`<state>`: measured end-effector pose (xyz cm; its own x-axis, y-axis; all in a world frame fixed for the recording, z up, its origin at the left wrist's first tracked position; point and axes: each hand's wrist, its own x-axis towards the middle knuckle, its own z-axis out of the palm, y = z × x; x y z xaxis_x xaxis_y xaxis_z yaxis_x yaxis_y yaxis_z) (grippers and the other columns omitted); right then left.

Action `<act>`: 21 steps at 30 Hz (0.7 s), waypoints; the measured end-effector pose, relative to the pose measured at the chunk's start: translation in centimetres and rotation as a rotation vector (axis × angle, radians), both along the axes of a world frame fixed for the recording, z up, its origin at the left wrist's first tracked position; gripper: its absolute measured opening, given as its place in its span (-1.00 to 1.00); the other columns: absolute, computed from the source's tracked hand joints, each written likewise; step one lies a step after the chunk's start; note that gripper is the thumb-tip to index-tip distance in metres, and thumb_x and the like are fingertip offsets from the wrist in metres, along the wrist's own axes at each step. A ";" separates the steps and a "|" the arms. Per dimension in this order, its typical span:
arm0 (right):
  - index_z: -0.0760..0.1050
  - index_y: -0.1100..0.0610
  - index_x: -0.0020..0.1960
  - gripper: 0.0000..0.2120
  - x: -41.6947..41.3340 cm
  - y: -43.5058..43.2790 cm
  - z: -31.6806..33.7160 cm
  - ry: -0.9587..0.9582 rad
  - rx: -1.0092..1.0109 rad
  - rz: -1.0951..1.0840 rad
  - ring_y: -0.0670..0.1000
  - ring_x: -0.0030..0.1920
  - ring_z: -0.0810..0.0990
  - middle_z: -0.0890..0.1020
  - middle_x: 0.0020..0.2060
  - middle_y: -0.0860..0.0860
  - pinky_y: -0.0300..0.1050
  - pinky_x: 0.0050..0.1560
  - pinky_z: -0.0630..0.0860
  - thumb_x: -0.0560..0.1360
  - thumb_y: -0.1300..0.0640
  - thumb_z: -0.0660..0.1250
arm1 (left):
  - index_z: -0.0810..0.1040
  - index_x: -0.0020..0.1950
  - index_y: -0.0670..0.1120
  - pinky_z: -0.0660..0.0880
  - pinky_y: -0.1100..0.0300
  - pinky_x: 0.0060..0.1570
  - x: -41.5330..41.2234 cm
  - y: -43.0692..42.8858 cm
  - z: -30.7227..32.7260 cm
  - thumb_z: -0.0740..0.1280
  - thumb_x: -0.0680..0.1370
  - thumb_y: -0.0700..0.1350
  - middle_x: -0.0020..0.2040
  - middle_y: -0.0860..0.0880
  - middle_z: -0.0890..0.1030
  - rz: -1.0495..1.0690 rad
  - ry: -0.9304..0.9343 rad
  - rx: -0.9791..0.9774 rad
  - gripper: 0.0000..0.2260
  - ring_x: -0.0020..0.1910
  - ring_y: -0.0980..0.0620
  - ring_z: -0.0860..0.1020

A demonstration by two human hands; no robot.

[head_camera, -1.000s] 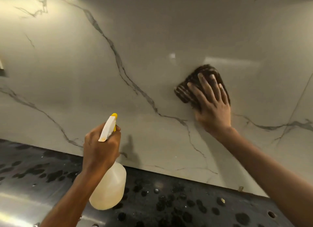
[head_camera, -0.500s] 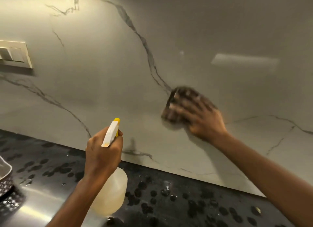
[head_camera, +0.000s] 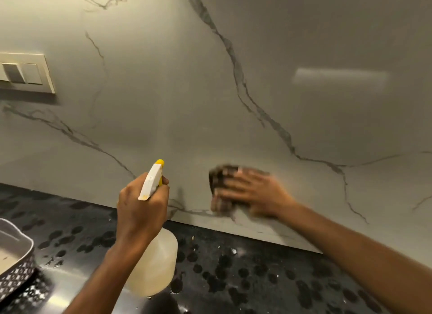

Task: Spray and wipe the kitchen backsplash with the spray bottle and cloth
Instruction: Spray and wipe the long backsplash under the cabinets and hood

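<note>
Low on the backsplash (head_camera: pixel 187 91), head view: the right hand (head_camera: pixel 254 192) had carried the cloth (head_camera: pixel 221 185) down and to the left over the last second, from beside the dark vein higher up to a spot just above the seam with the black speckled countertop (head_camera: pixel 233 278). Hand and cloth were both motion-blurred, so the stroke was probably mid-sweep. The fingers lay spread and fairly straight over the cloth, pressing it flat to the stone rather than gripping it; the blur hid the thumb. The view had also swung left, bringing a cream switch plate (head_camera: pixel 25 72) and the corner of a patterned basket (head_camera: pixel 14 250) into frame. The left hand (head_camera: pixel 142 208) had barely shifted: it was wrapped tight round the neck of the spray bottle (head_camera: pixel 154 264), nozzle tip pointed at the wall, held above the counter and well short of the wall. No mist or droplets could be made out. Judged as wiping under way, the pass now reaching the bottom strip and heading toward unwiped stone on the left. The cloth looked dark brown with a ribbed or checked weave, bunched into a pad about hand-sized. The bottle was translucent, pale yellowish, with a white trigger head and yellow tip.
</note>
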<state>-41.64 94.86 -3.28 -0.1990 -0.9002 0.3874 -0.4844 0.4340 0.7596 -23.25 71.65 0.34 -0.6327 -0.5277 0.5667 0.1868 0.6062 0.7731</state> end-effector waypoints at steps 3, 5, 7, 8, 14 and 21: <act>0.35 -0.14 0.53 -0.45 0.4 -4.2 7.7 0.019 -0.469 0.056 0.06 0.57 0.24 0.33 0.55 -0.06 -0.03 0.56 0.09 0.56 0.03 0.33 | 0.59 -0.23 -0.14 0.54 -0.21 -0.48 -0.5 -1.8 -0.5 0.19 0.44 -0.08 -0.30 -0.20 0.64 0.009 -0.011 0.008 -0.78 -0.50 -0.19 0.57; 0.32 -0.13 0.55 -0.47 0.7 -6.5 7.7 0.070 -0.623 0.020 0.06 0.60 0.16 0.28 0.58 -0.03 -0.03 0.58 0.03 0.60 0.06 0.29 | 0.59 -0.23 -0.08 0.57 -0.21 -0.42 -0.8 -3.0 -0.9 0.20 0.44 -0.07 -0.29 -0.17 0.65 0.019 -0.014 0.003 -0.80 -0.43 -0.18 0.60; 0.31 -0.12 0.56 -0.40 0.7 -7.8 3.6 0.011 -0.569 -0.006 0.05 0.61 0.09 0.27 0.58 -0.02 -0.03 0.60 -0.04 0.55 0.11 0.34 | 0.60 -0.22 -0.10 0.58 -0.20 -0.37 -1.0 -3.8 -1.1 0.20 0.45 -0.06 -0.29 -0.17 0.66 0.017 -0.015 -0.005 -0.79 -0.38 -0.17 0.61; 0.31 -0.12 0.56 -0.35 0.7 -8.0 0.7 -0.031 -0.444 -0.019 0.05 0.61 0.09 0.27 0.58 -0.02 -0.03 0.60 -0.06 0.51 0.11 0.39 | 0.61 -0.21 -0.12 0.58 -0.19 -0.35 -1.1 -4.3 -1.2 0.20 0.45 -0.06 -0.29 -0.17 0.66 0.020 -0.017 -0.010 -0.77 -0.36 -0.15 0.61; 0.11 -0.02 0.63 -0.07 1.6 1.8 -9.2 -0.011 0.166 -0.156 0.11 0.61 0.07 0.33 0.50 0.01 0.00 0.61 -0.10 0.33 0.03 0.41 | 0.60 -0.21 -0.19 0.56 -0.21 -0.40 -1.8 -6.8 -2.0 0.19 0.45 -0.05 -0.29 -0.21 0.65 0.022 -0.010 -0.028 -0.74 -0.42 -0.20 0.60; 0.22 -0.05 0.58 -0.23 1.1 -0.1 -9.9 -0.112 0.189 -0.125 0.04 0.55 0.19 0.35 0.51 -0.01 0.00 0.61 -0.12 0.37 0.03 0.28 | 0.60 -0.20 -0.22 0.55 -0.22 -0.40 -2.6 -9.0 -2.7 0.20 0.44 -0.06 -0.29 -0.23 0.63 0.040 -0.015 -0.026 -0.73 -0.39 -0.22 0.59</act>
<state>-40.53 94.77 -13.14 -0.3452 -0.9204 0.1836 -0.5218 0.3508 0.7776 -25.80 62.67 -2.31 -0.6204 -0.5377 0.5710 0.1505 0.6329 0.7595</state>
